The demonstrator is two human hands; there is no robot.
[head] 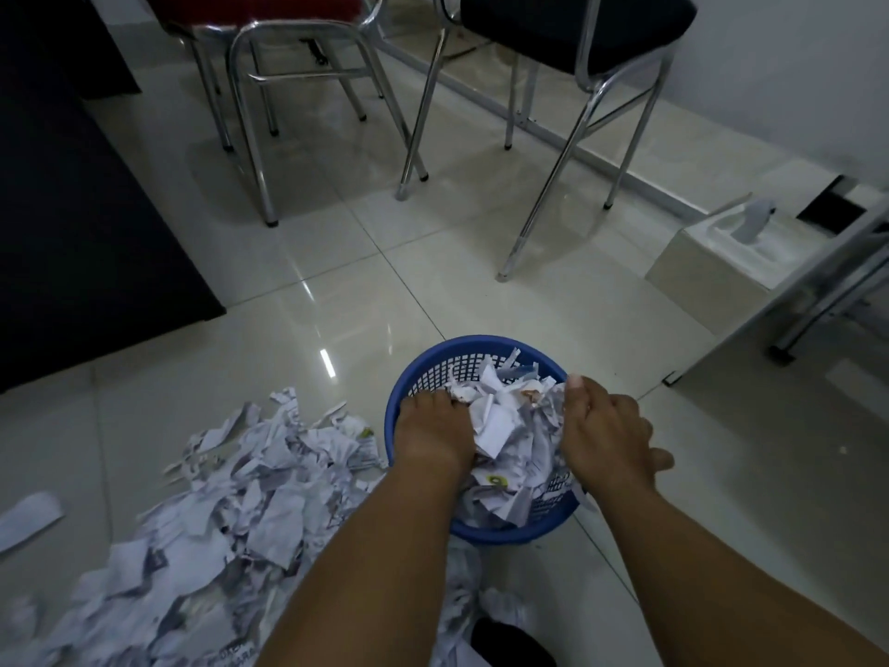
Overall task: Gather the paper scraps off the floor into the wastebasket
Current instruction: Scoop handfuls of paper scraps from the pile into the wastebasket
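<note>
A round blue mesh wastebasket [433,363] stands on the tiled floor in the lower middle, filled with torn white paper scraps [500,426]. My left hand [433,430] and my right hand [606,430] reach into it from either side. Together they clasp a bundle of scraps between them, just above the basket's fill. A large heap of torn paper scraps [231,512] lies on the floor to the left of the basket and runs down to the lower left corner. One loose strip [29,519] lies apart at the far left.
Chrome-legged chairs [255,137] with a red seat and a black seat [577,21] stand at the back. A beige tissue box [726,262] sits at the right beside metal frame legs [827,310]. A dark mat [72,209] covers the left floor.
</note>
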